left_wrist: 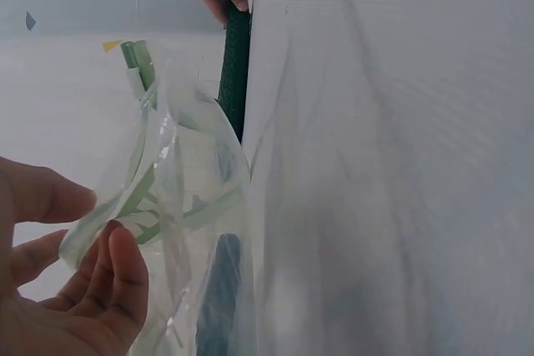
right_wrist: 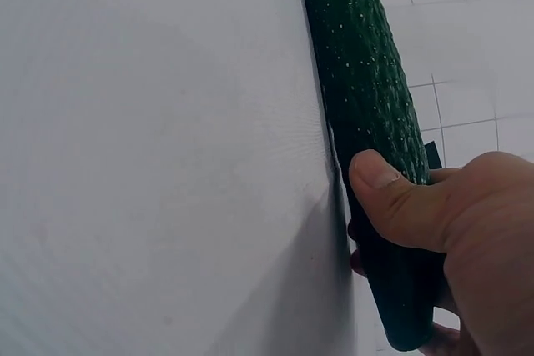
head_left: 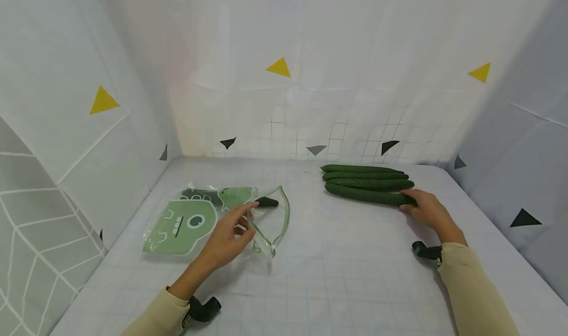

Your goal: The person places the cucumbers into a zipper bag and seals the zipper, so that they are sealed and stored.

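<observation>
A clear zip bag (head_left: 184,232) with a green cartoon monster print lies on the left of the table, its green-edged mouth standing wide toward the right. Inside it is a dark green cucumber (head_left: 267,202), one end showing near the mouth. My left hand (head_left: 228,238) pinches the near edge of that mouth between thumb and fingers. To the right, several cucumbers lie side by side. My right hand (head_left: 427,210) grips the right end of the nearest cucumber (head_left: 361,194), thumb on the near side and fingers round the far side, as the right wrist view shows.
The other cucumbers (head_left: 366,175) lie just behind the gripped one. White sheeting (head_left: 355,55) with yellow and black triangles encloses the white table (head_left: 337,277) at the back and both sides. A black wrist camera (head_left: 205,309) sits at my left cuff.
</observation>
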A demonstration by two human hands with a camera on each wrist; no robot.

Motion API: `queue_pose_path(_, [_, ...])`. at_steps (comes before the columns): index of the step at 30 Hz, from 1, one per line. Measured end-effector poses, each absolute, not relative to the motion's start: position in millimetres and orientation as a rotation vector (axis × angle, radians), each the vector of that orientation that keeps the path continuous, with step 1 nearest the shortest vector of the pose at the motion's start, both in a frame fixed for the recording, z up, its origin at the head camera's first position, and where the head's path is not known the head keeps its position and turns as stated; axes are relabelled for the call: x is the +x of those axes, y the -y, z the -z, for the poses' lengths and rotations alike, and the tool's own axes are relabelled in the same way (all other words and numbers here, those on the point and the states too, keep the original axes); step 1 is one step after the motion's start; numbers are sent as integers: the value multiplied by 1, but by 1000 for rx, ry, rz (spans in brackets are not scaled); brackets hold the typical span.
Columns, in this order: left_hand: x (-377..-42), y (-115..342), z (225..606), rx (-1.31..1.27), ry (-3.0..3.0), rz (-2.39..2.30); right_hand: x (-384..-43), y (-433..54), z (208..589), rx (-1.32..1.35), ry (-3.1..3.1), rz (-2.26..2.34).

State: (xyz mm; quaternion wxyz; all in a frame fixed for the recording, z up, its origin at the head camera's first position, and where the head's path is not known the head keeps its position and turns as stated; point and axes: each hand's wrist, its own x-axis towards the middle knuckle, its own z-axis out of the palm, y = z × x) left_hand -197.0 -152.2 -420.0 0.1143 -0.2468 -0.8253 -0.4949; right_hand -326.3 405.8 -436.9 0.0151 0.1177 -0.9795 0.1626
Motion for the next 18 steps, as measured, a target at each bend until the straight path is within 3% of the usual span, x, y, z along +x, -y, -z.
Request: queue_pose_path(18, [-195, 153, 419, -721, 2413, 1444, -322, -402, 433, 434, 2968, -753])
